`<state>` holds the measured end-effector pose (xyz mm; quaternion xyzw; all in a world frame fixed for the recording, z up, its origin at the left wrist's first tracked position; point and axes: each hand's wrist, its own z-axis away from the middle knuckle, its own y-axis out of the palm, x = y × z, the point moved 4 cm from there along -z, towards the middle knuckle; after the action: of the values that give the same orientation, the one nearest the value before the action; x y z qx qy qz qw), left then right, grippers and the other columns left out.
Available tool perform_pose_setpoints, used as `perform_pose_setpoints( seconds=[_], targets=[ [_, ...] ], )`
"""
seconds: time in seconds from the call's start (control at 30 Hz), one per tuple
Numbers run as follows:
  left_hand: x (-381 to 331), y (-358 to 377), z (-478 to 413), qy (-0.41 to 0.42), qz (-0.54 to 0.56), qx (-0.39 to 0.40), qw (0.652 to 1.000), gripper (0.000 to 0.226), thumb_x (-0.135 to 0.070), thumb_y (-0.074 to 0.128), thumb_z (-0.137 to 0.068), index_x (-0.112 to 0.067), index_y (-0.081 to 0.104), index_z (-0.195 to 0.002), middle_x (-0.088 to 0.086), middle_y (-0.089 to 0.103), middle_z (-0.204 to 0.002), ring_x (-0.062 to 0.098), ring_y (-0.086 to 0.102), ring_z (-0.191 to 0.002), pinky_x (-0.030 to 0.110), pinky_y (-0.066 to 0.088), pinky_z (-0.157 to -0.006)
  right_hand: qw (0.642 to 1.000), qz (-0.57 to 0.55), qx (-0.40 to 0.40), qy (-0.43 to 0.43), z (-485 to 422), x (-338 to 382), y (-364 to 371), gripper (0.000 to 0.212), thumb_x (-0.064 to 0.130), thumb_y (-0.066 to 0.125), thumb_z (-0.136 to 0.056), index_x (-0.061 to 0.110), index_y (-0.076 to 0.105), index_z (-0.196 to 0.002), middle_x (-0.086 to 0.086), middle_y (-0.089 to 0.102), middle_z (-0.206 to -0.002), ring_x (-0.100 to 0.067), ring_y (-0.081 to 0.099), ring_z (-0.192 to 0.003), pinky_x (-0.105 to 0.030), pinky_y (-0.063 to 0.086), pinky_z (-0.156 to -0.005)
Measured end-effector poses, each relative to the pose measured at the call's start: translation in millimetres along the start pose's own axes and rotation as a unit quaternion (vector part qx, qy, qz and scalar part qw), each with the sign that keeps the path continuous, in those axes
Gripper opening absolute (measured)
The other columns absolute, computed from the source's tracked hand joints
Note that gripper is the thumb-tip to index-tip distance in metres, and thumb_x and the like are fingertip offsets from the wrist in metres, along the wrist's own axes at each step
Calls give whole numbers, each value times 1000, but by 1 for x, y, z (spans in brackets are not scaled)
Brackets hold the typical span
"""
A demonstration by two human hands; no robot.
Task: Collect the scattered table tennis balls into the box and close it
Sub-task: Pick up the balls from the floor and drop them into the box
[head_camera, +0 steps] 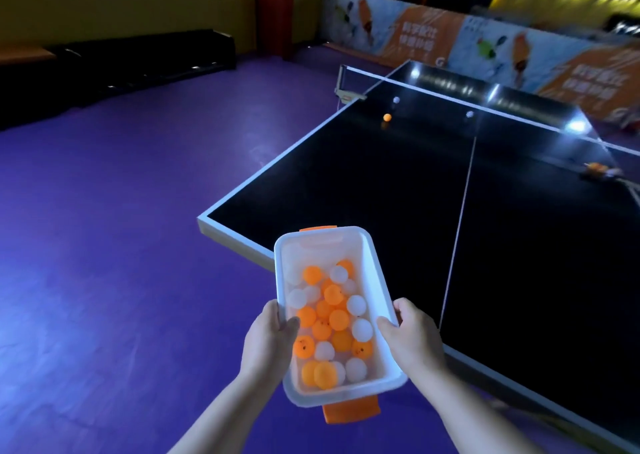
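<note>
I hold a white plastic box (375, 273) with orange latches in front of me, over the near corner of the table. It has no lid on and holds several orange and white balls (329, 322). My left hand (268, 341) grips its left rim and my right hand (412, 337) grips its right rim. Far up the black table (381, 183), close to the net (450, 99), lie an orange ball (387, 117), a white ball (396, 100) and another white ball (469, 114).
Purple floor (121, 246) spreads to the left of the table. A small orange object (597, 169) sits at the table's right edge by the net. Black benches (138, 59) line the far wall, and printed barriers (485, 41) stand behind the table.
</note>
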<state>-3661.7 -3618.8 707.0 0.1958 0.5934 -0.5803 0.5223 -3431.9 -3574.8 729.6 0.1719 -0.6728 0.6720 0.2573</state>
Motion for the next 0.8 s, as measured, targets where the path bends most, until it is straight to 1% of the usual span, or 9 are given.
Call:
perform_pose_setpoints(
  seconds=[0.07, 0.13, 0.2, 0.27, 0.33, 0.43, 0.6, 0.7, 0.8],
  targets=[
    [-4, 3, 2, 14, -8, 6, 1000, 17, -23, 54, -87, -8, 47, -82, 11, 61, -78, 20, 52, -63, 32, 38, -52, 1000, 8, -6, 3, 3, -1, -9, 16, 27, 57, -81, 13, 49, -80, -1, 49, -59, -15, 40, -49, -29, 30, -49],
    [-9, 1, -1, 25, -7, 13, 1000, 18, -23, 55, -87, -6, 47, -83, 13, 61, -79, 20, 53, -64, 32, 38, -52, 1000, 14, -10, 4, 4, 3, -14, 14, 28, 57, -82, 17, 48, -80, 4, 47, -58, -12, 40, -48, -27, 30, -47],
    [-13, -6, -8, 32, -15, 15, 999, 20, -22, 55, -87, -7, 45, -79, 10, 57, -73, 18, 48, -60, 31, 36, -51, 1000, 16, -16, 3, 3, 12, -14, 16, 28, 56, -82, 19, 45, -76, 6, 44, -56, -11, 39, -47, -27, 30, -46],
    [-14, -21, -17, 38, -26, 14, 999, 23, -22, 55, -87, -12, 40, -73, 4, 50, -67, 15, 43, -57, 28, 33, -49, 1000, 13, -18, 5, 1, 28, -9, 21, 28, 57, -82, 22, 40, -70, 6, 42, -55, -11, 37, -46, -27, 28, -45],
    [-8, -42, -30, 37, -22, 15, 999, 23, -22, 56, -86, -14, 39, -72, 1, 50, -67, 15, 43, -57, 28, 34, -50, 1000, 18, -16, -3, -1, 52, 3, 29, 26, 57, -82, 25, 34, -65, 7, 38, -54, -10, 34, -45, -26, 26, -45],
    [12, -90, -56, 23, -5, 7, 1000, 20, -22, 58, -84, -14, 42, -74, 1, 53, -70, 14, 47, -58, 28, 37, -50, 1000, -1, -12, -26, -6, 100, 38, 32, 22, 59, -81, 21, 32, -62, 7, 35, -53, -11, 31, -46, -27, 25, -46],
    [55, -194, -111, -2, -2, -30, 1000, 24, -21, 61, -79, -15, 40, -71, -4, 46, -64, 12, 38, -53, 26, 32, -48, 998, -30, 17, -55, -12, 193, 126, 35, 17, 60, -81, 16, 28, -65, 2, 27, -57, -14, 25, -51, -30, 20, -49],
    [79, -253, -146, -17, -7, -49, 999, 21, -20, 62, -76, -14, 43, -71, -5, 46, -62, 11, 39, -51, 23, 31, -45, 996, -48, 42, -60, -18, 246, 179, 37, 16, 61, -81, 16, 29, -62, 5, 32, -51, -13, 28, -47, -28, 23, -48],
    [95, -300, -181, -32, -20, -66, 997, 16, -18, 61, -76, -11, 47, -75, -5, 49, -63, 11, 41, -51, 23, 31, -45, 995, -60, 59, -57, -29, 295, 219, 36, 16, 61, -80, 19, 33, -59, 5, 39, -47, -10, 34, -44, -24, 25, -44]
  ],
)
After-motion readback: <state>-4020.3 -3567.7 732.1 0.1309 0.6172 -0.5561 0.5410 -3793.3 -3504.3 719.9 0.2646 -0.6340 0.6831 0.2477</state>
